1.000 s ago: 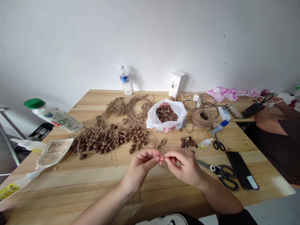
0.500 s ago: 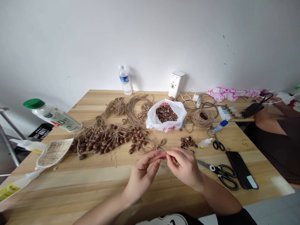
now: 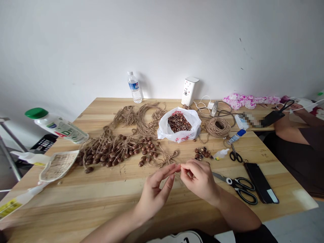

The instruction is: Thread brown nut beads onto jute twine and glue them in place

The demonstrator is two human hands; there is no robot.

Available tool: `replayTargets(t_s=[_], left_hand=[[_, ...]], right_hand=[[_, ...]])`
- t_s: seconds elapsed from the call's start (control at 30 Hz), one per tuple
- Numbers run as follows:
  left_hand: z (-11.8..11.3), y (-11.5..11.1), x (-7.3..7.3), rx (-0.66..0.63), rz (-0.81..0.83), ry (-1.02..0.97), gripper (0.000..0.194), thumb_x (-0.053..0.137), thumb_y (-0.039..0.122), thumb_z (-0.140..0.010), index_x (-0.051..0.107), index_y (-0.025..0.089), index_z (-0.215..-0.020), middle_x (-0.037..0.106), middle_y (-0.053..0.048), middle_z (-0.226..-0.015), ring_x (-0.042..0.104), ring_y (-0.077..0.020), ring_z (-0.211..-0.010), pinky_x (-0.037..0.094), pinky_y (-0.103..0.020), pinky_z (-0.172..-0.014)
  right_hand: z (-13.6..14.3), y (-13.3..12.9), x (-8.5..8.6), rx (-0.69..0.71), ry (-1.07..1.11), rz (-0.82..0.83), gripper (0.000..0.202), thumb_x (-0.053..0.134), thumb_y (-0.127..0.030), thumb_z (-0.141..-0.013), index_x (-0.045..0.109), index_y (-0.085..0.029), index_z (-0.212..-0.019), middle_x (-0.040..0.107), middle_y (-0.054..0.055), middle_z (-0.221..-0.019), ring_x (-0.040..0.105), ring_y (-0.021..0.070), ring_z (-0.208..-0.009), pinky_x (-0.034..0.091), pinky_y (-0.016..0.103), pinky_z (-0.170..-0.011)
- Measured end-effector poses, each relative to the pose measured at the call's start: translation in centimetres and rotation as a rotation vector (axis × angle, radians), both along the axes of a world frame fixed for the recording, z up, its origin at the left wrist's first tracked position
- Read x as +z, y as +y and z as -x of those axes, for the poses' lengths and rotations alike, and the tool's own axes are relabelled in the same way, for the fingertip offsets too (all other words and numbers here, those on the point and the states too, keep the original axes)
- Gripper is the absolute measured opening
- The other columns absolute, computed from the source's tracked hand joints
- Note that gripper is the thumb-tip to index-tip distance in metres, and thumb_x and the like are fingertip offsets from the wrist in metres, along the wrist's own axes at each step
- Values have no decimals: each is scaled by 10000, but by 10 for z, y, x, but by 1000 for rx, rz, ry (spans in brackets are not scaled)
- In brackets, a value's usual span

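Observation:
My left hand [image 3: 155,190] and my right hand [image 3: 199,180] meet at the fingertips above the table's middle. The left fingers are stretched forward and pressed together, the thumb just below them. My right hand is closed in a pinch against the left fingertips. Whatever lies between them is too small or hidden to name; a thin strand seems to hang beneath. Just beyond are knotted twine ends [image 3: 172,157] and brown nut-like beads tied on twine [image 3: 108,157]. Cut brown shells [image 3: 203,153] lie past my right hand, with large scissors [image 3: 240,189] beside it.
A white plastic bag [image 3: 164,131] holds many shell rings. Behind lie a twine coil [image 3: 218,127], a water bottle [image 3: 134,88] and a white box [image 3: 190,91]. A phone [image 3: 262,184], small scissors [image 3: 236,155] and a glue bottle [image 3: 221,154] lie right. A co-worker's arm [image 3: 291,128] is far right.
My left thumb has dropped slightly away from the fingers. Both hands stay together in nearly the same spot, and the things on the table have not moved.

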State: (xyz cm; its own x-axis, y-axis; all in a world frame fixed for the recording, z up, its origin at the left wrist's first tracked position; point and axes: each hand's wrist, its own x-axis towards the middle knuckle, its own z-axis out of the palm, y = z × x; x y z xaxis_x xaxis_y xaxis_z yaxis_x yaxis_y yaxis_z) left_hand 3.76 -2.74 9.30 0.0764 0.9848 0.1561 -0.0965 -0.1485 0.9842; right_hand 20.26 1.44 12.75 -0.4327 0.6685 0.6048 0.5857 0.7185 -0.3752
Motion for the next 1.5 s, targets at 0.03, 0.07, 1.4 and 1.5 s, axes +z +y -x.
replayTargets(t_s=[0.03, 0.07, 1.4, 1.5], left_hand=[[0, 0, 0, 1, 2, -2, 334, 600, 230, -827, 617, 214, -1160, 673, -109, -1148, 617, -251, -1082, 472, -392, -960], [1, 0, 0, 1, 3, -2, 332, 601, 230, -826, 620, 215, -1157, 674, -108, -1147, 617, -252, -1082, 469, -393, -963], [5, 12, 2, 2, 173, -313, 212, 627, 245, -817, 644, 175, -1016, 729, -72, -882, 657, -171, -823, 520, -326, -811], [3, 13, 2, 3, 116, -219, 223, 660, 224, -786, 658, 191, -1006, 701, -59, -907, 633, -160, -835, 515, -296, -784]], right_hand=[[0, 0, 0, 1, 6, 9, 164, 488, -61, -783, 529, -197, -703, 535, -10, -562, 476, 111, -505, 363, 242, -505], [0, 0, 1, 1, 9, 16, 166, 487, -62, -782, 520, -199, -693, 531, -11, -559, 472, 110, -503, 360, 241, -502], [-4, 3, 12, 67, 131, 276, 106, 511, -108, -755, 529, -172, -673, 503, -21, -583, 391, 79, -474, 308, 211, -460], [-3, 2, 9, 81, 131, 287, 93, 521, -116, -761, 541, -172, -690, 507, -22, -590, 392, 77, -473, 319, 210, -469]])
